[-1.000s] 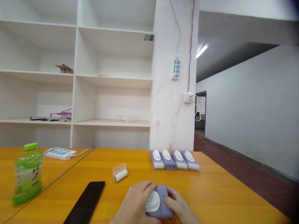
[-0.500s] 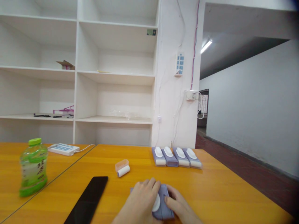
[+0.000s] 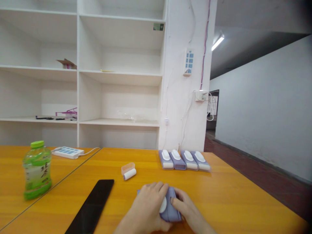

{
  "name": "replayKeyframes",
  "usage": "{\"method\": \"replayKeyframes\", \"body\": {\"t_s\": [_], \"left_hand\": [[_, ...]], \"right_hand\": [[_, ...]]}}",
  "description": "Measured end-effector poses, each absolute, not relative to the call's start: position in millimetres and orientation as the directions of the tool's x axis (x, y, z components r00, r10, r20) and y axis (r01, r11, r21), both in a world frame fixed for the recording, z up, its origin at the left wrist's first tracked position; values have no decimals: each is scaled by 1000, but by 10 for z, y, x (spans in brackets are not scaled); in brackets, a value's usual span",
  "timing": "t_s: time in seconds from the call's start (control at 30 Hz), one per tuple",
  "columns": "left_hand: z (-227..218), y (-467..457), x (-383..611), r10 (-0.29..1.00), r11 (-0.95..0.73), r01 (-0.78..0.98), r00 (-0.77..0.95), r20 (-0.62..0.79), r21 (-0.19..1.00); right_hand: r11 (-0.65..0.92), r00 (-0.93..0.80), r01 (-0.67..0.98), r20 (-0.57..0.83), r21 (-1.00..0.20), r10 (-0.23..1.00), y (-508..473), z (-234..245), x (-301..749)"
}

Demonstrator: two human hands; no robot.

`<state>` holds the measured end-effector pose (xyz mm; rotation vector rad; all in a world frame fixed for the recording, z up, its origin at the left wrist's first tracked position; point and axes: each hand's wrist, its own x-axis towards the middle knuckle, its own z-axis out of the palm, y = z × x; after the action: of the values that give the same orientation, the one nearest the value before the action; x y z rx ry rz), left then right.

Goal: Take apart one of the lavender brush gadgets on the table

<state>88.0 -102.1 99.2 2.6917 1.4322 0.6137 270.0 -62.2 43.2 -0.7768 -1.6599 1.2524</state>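
Note:
My left hand (image 3: 149, 205) lies over the top of a purple case (image 3: 171, 210) with a white oval part, its fingers closed over the far side. From the right, my right hand (image 3: 188, 208) grips the end of the same case, thumb on its upper face. Much of the case is hidden under my left hand. Just beyond my hands, a small white roll (image 3: 130, 174) lies against a clear plastic cover (image 3: 128, 167). Several similar purple cases with white oval parts, among them one case (image 3: 178, 160), stand in a row at the table's back edge.
A black flat slab (image 3: 91, 208) lies to the left of my hands. Farther left stand a green bottle (image 3: 37, 172) and a white power strip (image 3: 67, 152) with a cord. White shelving (image 3: 119, 123) and a wall pillar (image 3: 184, 107) rise behind the orange table (image 3: 231, 195).
The view has tipped down slightly, so the table items and shelves sit a little higher or shifted. Both hands keep their hold on the purple case, with hardly any change in grip.

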Motion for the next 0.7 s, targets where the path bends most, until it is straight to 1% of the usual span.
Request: {"method": "replayKeyframes", "body": {"t_s": [0.13, 0.33, 0.43, 0.7], "left_hand": [[967, -999, 843, 807, -570, 785, 481, 342, 242], [956, -1013, 824, 839, -520, 811, 425, 341, 268], [956, -1017, 819, 835, -530, 804, 440, 331, 270], [945, -1018, 814, 822, -553, 795, 471, 319, 251]], "right_hand": [[287, -394, -85, 296, -954, 870, -528, 323, 2701], [324, -345, -39, 317, -945, 884, -514, 316, 2698], [330, -347, -30, 320, -944, 882, -533, 340, 2712], [347, -456, -48, 330, -936, 826, -583, 497, 2737]]}}
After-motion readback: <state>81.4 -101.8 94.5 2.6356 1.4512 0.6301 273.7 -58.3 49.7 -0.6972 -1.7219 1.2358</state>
